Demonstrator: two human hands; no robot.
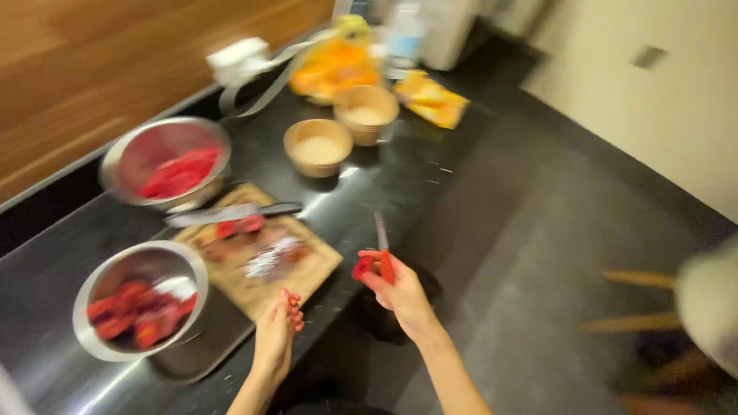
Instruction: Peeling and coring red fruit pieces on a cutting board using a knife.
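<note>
Fingers of the left hand (278, 327) are drawn together and pointing up, their tips stained red; they seem to hold nothing, though blur makes that hard to confirm. This hand hangs over the counter's front edge, just beside the near corner of the wooden cutting board (307, 269).

Far left, a steel bowl (104, 284) holds dark red pieces, too smeared to identify. Behind it a second steel bowl (131, 154) holds a brighter red mass, equally unclear. On the board lie a long knife (231, 214) with a dark handle, red scraps and a pale patch that cannot be made out. Beyond the board stand two round tan bowls (317, 146) with light contents, and behind them orange and yellow packets (338, 65), badly blurred and partly cut off at the top edge.

Right of the board, the right hand (400, 296) is closed around the red handle of a small knife (382, 253), its thin blade pointing up and away, faint against the black counter (415, 177). The hand is off the counter's edge, over dark floor. At far right a pale rounded shape and wooden legs are cut off by the frame and unreadable.
</note>
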